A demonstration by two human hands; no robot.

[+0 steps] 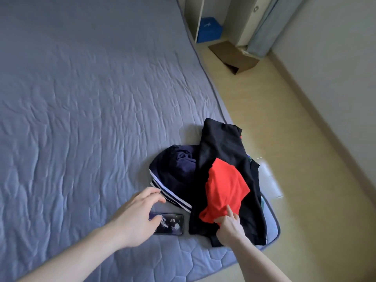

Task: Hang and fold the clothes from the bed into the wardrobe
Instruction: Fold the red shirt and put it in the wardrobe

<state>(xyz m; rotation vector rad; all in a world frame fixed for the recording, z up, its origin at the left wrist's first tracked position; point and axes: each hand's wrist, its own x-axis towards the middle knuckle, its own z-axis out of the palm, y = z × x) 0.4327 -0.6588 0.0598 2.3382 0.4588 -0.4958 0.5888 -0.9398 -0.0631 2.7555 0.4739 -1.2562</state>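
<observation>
A pile of clothes lies at the near right corner of the blue quilted bed (81, 98). On top of a black garment (221, 147) sits a red garment (225, 188), and to their left is a navy garment (175, 171) with white stripes along its hem. My right hand (230, 226) pinches the lower edge of the red garment, index finger stretched along the cloth. Over a phone (171, 222) hovers my left hand (140, 212), fingers spread and relaxed, fingertips close to the navy garment's striped hem.
The dark phone lies on the bed just left of the pile. Wooden floor (295, 159) runs along the bed's right side. At the far end stand a white wardrobe (203, 15) with a blue box (210, 28) inside, a brown cardboard piece (234, 55) and a curtain (270, 27).
</observation>
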